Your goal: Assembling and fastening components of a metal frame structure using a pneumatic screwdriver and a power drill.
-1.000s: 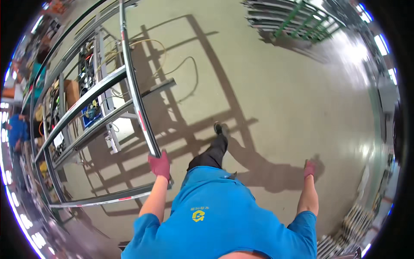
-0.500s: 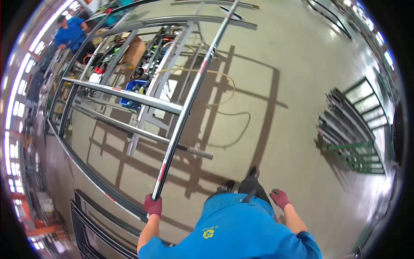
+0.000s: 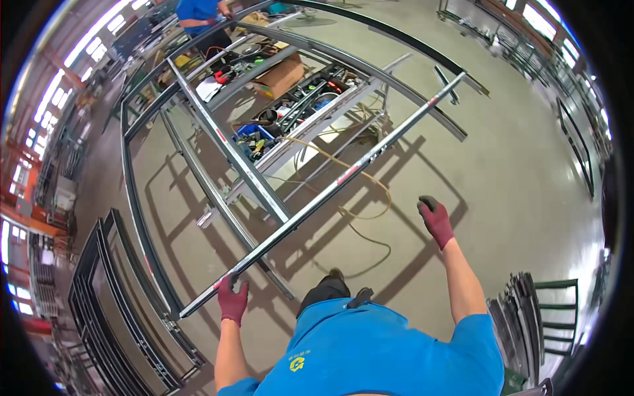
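Note:
A large dark metal window frame (image 3: pixel 337 183) with silvery faces lies raised above the floor, its near bar running from lower left to upper right. My left hand (image 3: pixel 232 303), in a dark red glove with dark fingertips, touches that bar near its lower-left end; its thumb stands apart from the fingers. My right hand (image 3: pixel 436 224), gloved alike, is held out in the air right of the frame, fingers loosely extended and nothing in them. A crossbar (image 3: pixel 228 145) joins the near bar at about its middle. Under the frame are supporting rails (image 3: pixel 310 125).
Tools and a blue bin (image 3: pixel 254 132) lie below the frame, beside a cardboard box (image 3: pixel 281 76). A yellowish hose (image 3: pixel 376 211) trails over the floor. More frames (image 3: pixel 99 277) stand at the left, and stacked profiles (image 3: pixel 522 317) on a rack at the right. Another person (image 3: pixel 198 16) stands at the far side.
My view has turned left relative to the frame. My left hand has gone from gripping the bar's end to touching it with the thumb apart. My right hand has come up and forward.

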`<state>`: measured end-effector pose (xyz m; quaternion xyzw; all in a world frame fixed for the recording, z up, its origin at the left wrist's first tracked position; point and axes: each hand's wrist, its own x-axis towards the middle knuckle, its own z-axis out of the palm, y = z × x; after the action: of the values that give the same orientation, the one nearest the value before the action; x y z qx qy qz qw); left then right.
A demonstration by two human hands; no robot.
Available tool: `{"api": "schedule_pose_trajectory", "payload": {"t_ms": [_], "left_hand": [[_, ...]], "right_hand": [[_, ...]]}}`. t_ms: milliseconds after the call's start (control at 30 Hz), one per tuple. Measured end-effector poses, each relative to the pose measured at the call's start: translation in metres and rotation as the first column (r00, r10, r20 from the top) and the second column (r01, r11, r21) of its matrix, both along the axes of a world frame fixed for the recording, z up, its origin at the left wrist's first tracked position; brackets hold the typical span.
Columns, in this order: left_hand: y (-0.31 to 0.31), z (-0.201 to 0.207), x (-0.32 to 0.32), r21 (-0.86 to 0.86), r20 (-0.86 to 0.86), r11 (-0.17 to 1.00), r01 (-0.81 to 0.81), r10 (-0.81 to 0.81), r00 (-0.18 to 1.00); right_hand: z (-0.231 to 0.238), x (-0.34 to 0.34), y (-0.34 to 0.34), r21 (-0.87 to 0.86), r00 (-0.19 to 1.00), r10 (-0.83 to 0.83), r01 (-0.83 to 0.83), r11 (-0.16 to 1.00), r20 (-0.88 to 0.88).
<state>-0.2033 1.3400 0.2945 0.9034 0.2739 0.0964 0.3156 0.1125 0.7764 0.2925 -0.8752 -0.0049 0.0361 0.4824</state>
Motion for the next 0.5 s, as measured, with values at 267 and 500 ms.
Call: {"api": "schedule_pose_trajectory", "payload": {"t_ms": [267,500], "left_hand": [[0.004,-0.054,0.200,-0.015,0.183,1.000,-0.019,0.021,0.983],[0.042,-0.121,0.349,-0.101,-0.084,0.943,-0.316,0.309,0.948]], "right_hand": [[0.042,0.143,0.116,0.082,0.900,0.426,-0.420,0.904,-0.086],[0.023,0.297,0.187,-0.130,0.828,0.555,-0.560,0.818,-0.078]]}}
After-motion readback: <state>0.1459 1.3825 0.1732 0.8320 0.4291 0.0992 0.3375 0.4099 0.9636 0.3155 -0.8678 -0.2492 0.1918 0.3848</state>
